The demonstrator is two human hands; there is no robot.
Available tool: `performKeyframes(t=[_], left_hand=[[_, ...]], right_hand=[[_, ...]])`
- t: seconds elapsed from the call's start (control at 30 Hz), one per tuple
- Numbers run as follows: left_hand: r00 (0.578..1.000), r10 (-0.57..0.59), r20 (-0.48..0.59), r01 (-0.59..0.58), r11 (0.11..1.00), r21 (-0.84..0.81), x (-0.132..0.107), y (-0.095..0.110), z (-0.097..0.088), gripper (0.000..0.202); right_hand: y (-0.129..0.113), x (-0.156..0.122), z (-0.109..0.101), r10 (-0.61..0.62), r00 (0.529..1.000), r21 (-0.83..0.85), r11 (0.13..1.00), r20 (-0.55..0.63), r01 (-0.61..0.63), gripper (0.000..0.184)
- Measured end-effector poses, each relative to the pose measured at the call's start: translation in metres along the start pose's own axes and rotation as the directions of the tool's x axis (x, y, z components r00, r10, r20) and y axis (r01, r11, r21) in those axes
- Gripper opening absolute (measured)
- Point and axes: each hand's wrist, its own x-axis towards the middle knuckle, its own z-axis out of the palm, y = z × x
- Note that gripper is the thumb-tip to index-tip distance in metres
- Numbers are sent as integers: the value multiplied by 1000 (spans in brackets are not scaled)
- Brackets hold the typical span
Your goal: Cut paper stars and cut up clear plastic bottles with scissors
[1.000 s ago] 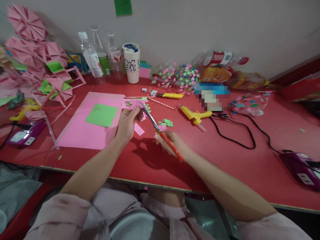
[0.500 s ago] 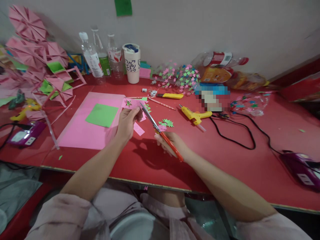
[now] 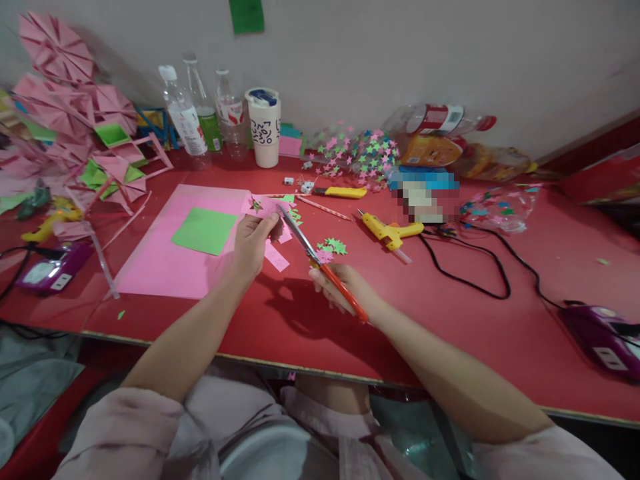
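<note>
My left hand (image 3: 253, 243) is closed in a pinch on a piece of pink paper (image 3: 249, 206) with a star-shaped opening in it. My right hand (image 3: 345, 287) is wrapped round a pair of scissors (image 3: 303, 241) with orange-red handles. The blades point up and left, their tips close to the paper's right end beside my left fingertips. Below the blades lie loose green paper stars (image 3: 336, 246) and pink paper stars (image 3: 325, 256). A pink paper strip (image 3: 277, 256) rests on the table between my hands. Under my left wrist is a large pink sheet (image 3: 150, 267) with a green paper square (image 3: 205, 231) on it.
A yellow glue gun (image 3: 393, 231) lies right of the stars, its black cord looping on the red table (image 3: 465, 333). Behind are a yellow cutter knife (image 3: 346, 193), a white tumbler (image 3: 265, 130), and bottles (image 3: 186, 120). Pink folded-paper pieces (image 3: 57, 50) rise at left.
My left hand has shifted slightly left with the pink paper. Less of the paper now reaches right past the scissor tips. My right hand and the scissors stay nearly still.
</note>
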Motion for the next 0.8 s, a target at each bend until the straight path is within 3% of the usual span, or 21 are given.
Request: performKeyframes(t=[0.8], left_hand=[[1000, -28, -11, 27, 999, -24, 1, 0, -1, 28]], right_hand=[[-3, -1, -1, 1, 1000, -9, 1000, -2, -1, 49]])
